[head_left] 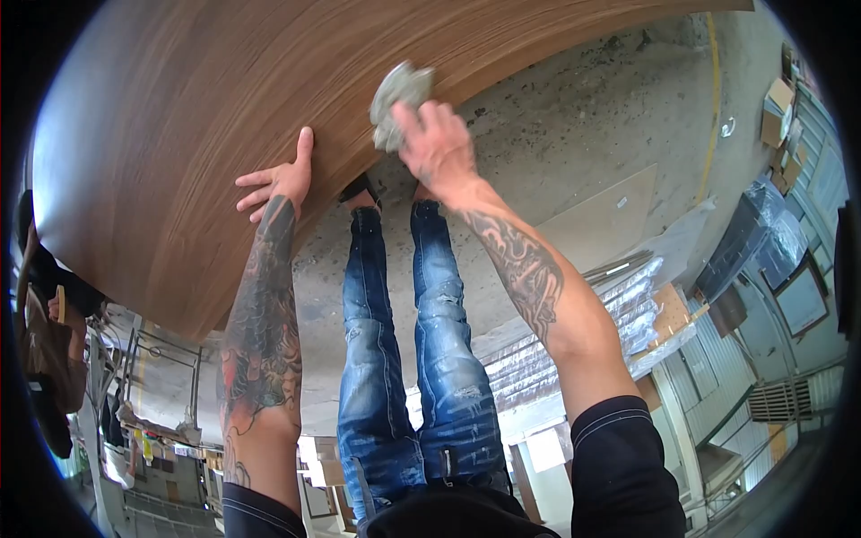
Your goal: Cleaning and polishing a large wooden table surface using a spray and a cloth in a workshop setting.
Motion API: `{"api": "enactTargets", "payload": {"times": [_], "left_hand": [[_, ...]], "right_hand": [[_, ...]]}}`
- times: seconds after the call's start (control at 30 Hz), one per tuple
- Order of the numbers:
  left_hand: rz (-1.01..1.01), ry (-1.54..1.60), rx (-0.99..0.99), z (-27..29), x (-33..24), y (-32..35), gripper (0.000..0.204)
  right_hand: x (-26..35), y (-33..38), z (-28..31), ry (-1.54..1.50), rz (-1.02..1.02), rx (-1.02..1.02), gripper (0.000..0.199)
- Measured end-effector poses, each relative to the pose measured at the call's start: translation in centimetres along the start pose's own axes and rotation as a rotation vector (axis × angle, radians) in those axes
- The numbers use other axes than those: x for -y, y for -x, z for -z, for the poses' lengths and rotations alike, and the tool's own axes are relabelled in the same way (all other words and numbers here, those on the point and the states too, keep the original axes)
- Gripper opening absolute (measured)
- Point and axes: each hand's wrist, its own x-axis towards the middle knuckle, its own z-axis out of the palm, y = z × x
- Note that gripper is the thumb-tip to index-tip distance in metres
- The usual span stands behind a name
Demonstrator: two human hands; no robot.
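A large brown wood-grain panel (179, 152) fills the upper left, its near edge curving past my legs. My left hand (285, 182) lies on the panel close to that edge, fingers spread, holding nothing. Farther right, my right hand (438, 143) grips a crumpled light grey cloth (399, 94), which is against the panel's surface near its edge. The right hand is slightly blurred, and its fingertips are partly hidden by the cloth.
Below the panel is a stained concrete floor (574, 117) with a yellow line (715, 99). Foil-wrapped stacks (538, 372), a flat board (592, 220) and cardboard boxes (778, 108) stand to the right. A person (54, 332) is at the far left beside the panel, near a metal rack (161, 368).
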Motion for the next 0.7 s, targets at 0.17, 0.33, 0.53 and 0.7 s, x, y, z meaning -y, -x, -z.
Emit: {"api": "enactTargets", "payload": {"times": [0.17,0.33,0.53,0.7], "left_hand": [[-0.008,-0.001,-0.012,0.0,-1.5,0.9,0.155],[-0.004,0.018,0.0,-0.3,-0.8,0.5,0.157],[0.002,-0.03,-0.008,-0.1,-1.0,0.5,0.157],[0.004,0.045,-0.013,0.1,-1.1,1.1,0.157]], "right_hand": [[-8.2,-5.5,6.5,0.147,-0.407,-0.29,0.04],[-2.9,-1.7,2.0,0.0,-0.467,-0.222,0.054],[-6.6,-0.2,3.9,0.015,-0.502,-0.236,0.045],[-8.8,-1.1,5.7,-0.105,-0.476,-0.126,0.036]]}}
